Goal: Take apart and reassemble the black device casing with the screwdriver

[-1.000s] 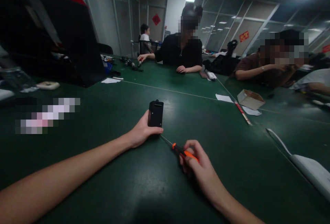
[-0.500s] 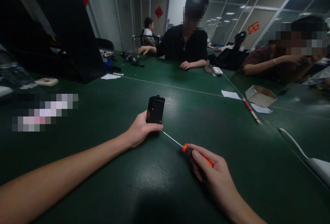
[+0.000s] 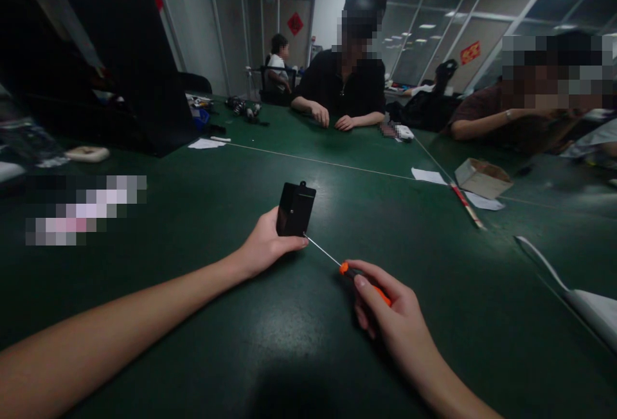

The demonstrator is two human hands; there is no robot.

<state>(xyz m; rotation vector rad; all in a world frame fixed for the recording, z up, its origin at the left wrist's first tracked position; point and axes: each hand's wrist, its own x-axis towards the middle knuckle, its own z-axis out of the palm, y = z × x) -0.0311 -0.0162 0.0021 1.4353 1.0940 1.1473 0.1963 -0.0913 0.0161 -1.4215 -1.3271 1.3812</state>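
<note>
Left hand (image 3: 263,247) pinches the small black plastic box (image 3: 295,209) at its lower edge, tilted up off the green table (image 3: 193,290); right hand (image 3: 393,316) is closed around the orange-handled thin-shaft screwdriver (image 3: 347,270), tip touching the box's lower corner; best to brace the box firmly and keep the shaft straight; both forearms are extended low over the table.

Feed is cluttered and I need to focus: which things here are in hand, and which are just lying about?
In hand:
left hand holding small black plastic box
right hand holding orange-handled thin screwdriver

Lying about:
open brown cardboard box
white paper slips
red-and-white stick
</note>
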